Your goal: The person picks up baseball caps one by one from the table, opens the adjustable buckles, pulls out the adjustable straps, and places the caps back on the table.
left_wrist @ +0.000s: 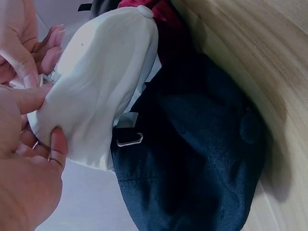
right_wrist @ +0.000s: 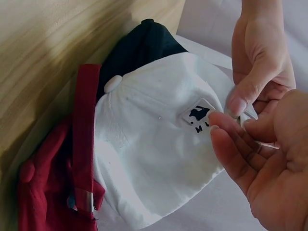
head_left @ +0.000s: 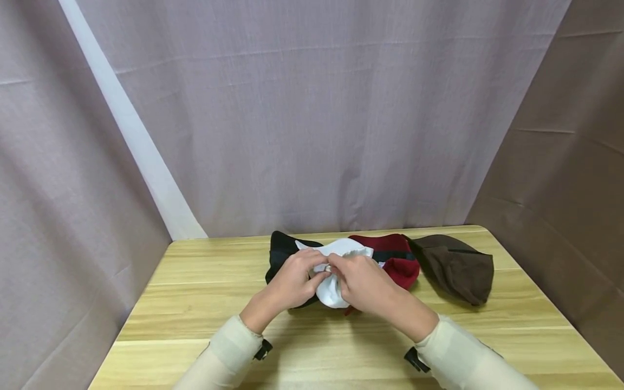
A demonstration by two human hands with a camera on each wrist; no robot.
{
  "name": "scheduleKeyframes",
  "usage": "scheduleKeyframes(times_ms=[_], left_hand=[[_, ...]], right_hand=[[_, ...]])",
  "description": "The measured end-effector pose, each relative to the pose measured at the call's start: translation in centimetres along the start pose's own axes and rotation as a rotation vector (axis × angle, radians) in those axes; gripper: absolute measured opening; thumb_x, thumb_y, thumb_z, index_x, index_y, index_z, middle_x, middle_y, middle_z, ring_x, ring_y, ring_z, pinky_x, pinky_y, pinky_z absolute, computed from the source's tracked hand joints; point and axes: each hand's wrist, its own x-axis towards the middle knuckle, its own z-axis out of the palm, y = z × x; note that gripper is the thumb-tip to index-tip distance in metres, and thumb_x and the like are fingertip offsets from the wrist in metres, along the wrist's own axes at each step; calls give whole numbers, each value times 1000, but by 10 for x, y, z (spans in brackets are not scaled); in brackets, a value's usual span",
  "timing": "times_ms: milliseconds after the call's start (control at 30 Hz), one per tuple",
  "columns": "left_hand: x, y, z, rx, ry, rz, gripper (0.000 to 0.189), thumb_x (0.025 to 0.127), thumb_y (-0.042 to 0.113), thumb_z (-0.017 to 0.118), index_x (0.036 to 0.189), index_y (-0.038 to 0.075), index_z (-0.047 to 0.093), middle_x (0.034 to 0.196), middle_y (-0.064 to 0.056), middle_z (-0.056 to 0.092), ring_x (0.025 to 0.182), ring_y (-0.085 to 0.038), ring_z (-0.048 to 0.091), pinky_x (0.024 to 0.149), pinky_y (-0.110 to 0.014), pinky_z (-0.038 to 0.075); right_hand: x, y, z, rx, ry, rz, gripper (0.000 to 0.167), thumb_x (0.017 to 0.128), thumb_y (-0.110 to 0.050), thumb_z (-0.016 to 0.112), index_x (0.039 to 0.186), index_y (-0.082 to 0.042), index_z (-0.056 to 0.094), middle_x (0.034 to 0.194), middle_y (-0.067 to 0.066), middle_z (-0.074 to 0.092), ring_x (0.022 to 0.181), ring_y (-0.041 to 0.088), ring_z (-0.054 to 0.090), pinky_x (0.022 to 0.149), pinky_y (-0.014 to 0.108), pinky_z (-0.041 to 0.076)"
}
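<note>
A white baseball cap (head_left: 329, 295) is held at the middle of the table by both hands. My left hand (head_left: 292, 277) pinches the cap's back edge between thumb and fingers. Close beside it, my right hand (head_left: 368, 284) pinches the strap end at the same opening, the fingertips of both hands nearly meeting. In the right wrist view the white cap carries a small dark logo patch (right_wrist: 198, 114), and its top button (right_wrist: 113, 84) faces the far side. The strap's fastening is mostly hidden behind the fingers.
Left of the white cap lies a black cap (head_left: 278, 257), its strap showing a metal buckle (left_wrist: 130, 139). To the right are a dark red cap (head_left: 403, 272) and a brown cap (head_left: 460, 268). All rest on a wooden table (head_left: 195, 303) edged by grey curtains (head_left: 312, 119).
</note>
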Motion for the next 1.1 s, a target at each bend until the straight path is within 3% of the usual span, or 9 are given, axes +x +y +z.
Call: scheduleKeyframes(times_ms=[267,433,567,700,800,933,1100], left_hand=[[-5,-2,4,-20,-14,-12,11,100,11,74,110,10,78,105,-1,79,99,-17,71,89,-33,59],[-5,-2,4,29,-21,-11,22,101,13,74,122,11,79,109,0,80,100,-15,71,92,-36,58],[-4,-3,4,37,-19,-11,26,101,13,74,126,10,78,111,-1,81,99,-15,71,93,-36,58],[-3,-2,4,42,-22,-22,25,101,15,74,125,11,79,111,-1,81,102,-16,72,95,-36,59],[-2,-1,4,49,-26,-34,23,101,15,73,123,12,79,110,0,81,102,-16,72,94,-35,59],[-1,0,3,44,-20,-32,21,101,16,74,121,13,80,109,0,81,102,-15,72,94,-35,59],[0,0,1,39,-15,-25,19,101,16,74,119,13,80,111,0,81,106,-17,73,98,-37,59]], right_hand=[[-3,3,1,21,-31,-10,13,96,1,67,92,-11,63,67,-1,60,61,7,50,54,20,41],[-6,1,2,3,-16,15,6,99,-7,69,96,-12,69,73,-2,66,63,8,57,54,22,45],[-5,-5,1,-10,-8,85,7,100,-14,72,93,-12,73,79,-2,72,64,10,61,54,25,47],[-2,-15,-1,-23,-27,173,15,101,-18,71,89,-9,73,72,-2,67,60,11,56,51,28,44],[1,-20,-2,-58,-20,204,18,101,-19,71,88,-7,71,68,1,64,61,19,60,50,34,45],[3,-20,0,-86,-12,217,16,100,-17,72,88,-8,70,69,4,67,66,27,66,50,40,49],[4,-19,1,-92,-10,187,15,100,-15,73,88,-9,68,67,3,65,62,23,63,48,36,45]])
